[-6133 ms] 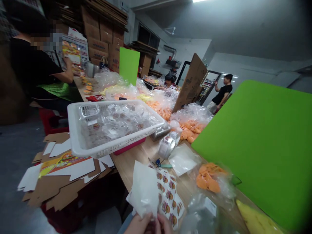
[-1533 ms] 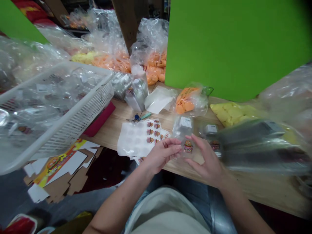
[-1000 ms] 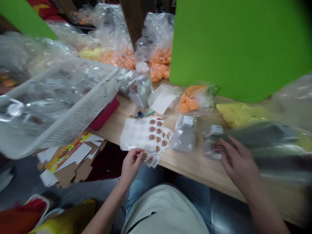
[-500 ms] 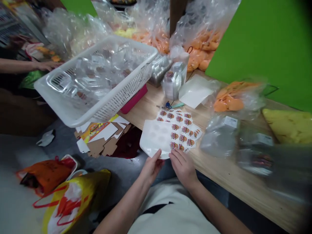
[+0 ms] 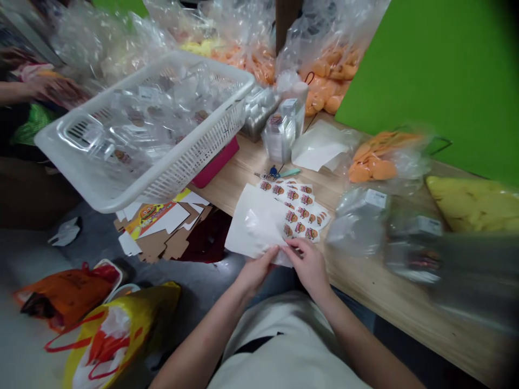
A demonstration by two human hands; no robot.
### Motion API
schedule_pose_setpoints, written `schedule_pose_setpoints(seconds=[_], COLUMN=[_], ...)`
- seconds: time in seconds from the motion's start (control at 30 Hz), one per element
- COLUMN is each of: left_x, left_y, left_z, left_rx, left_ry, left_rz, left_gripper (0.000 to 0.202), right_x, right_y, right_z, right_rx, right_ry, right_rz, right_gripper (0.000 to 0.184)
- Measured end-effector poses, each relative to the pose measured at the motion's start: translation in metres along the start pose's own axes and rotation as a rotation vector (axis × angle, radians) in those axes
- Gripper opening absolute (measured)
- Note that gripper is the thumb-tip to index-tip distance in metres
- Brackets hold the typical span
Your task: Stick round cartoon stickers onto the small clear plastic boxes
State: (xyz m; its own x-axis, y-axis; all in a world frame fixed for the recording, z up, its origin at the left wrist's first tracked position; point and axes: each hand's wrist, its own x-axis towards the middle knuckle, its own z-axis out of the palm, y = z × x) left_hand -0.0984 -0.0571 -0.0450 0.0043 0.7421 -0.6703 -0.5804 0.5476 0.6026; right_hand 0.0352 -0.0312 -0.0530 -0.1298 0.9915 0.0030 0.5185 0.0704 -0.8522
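A white backing sheet [image 5: 247,224], mostly blank on the side facing me, is tilted over the table's front edge. My left hand [image 5: 259,269] grips its lower edge between thumb and fingers. Close beside it, my right hand [image 5: 307,263] pinches the sheet's lower right corner; whether a sticker is between those fingertips is too small to tell. Under and to the right of the sheet, several sticker sheets [image 5: 303,209] printed with a burger figure lie fanned out on the wooden table [image 5: 368,283].
A white plastic basket [image 5: 162,186] of clear containers stands at left, on a pink box [image 5: 217,162]. Keys [image 5: 272,173], stacked clear containers [image 5: 278,138] and bagged orange pieces [image 5: 371,162] sit around. Another person's hand [image 5: 60,89] is at far left. Bags [image 5: 158,308] stand on the floor.
The white sheet has turned and tilted, its right part shifting off the printed stickers. My right hand's fingers have gone from lying flatter on the sheet to pinching its corner.
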Motion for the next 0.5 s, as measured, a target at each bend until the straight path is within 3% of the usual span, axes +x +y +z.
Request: schedule_pose_setpoints(seconds=[0.13,0.23,0.3,0.37,0.43,0.5], left_x=[0.007,0.013,0.018,0.025,0.030,0.033], left_y=[0.006,0.013,0.018,0.023,0.026,0.027], left_z=[-0.006,-0.009,-0.011,-0.011,-0.009,-0.004], left_rx=[0.200,0.182,0.095,0.003,-0.067,-0.083], left_ry=[-0.005,0.029,0.019,-0.098,-0.255,-0.338], left_rz=[0.057,0.023,-0.127,-0.352,-0.519,-0.580], left_gripper=[0.044,0.047,0.051,0.062,0.074,0.082], right_x=[0.010,0.017,0.019,0.017,0.013,0.007], right_y=[0.008,0.009,0.007,0.002,-0.005,-0.012], right_z=[-0.006,-0.011,-0.014,-0.017,-0.022,-0.028], right_rx=[0.137,0.125,0.168,0.253,0.285,0.204], right_ry=[-0.078,0.040,0.209,0.323,0.336,0.318], right_rz=[0.077,0.084,0.136,0.181,0.140,-0.007], right_gripper=[0.022,0.025,0.028,0.031,0.029,0.025])
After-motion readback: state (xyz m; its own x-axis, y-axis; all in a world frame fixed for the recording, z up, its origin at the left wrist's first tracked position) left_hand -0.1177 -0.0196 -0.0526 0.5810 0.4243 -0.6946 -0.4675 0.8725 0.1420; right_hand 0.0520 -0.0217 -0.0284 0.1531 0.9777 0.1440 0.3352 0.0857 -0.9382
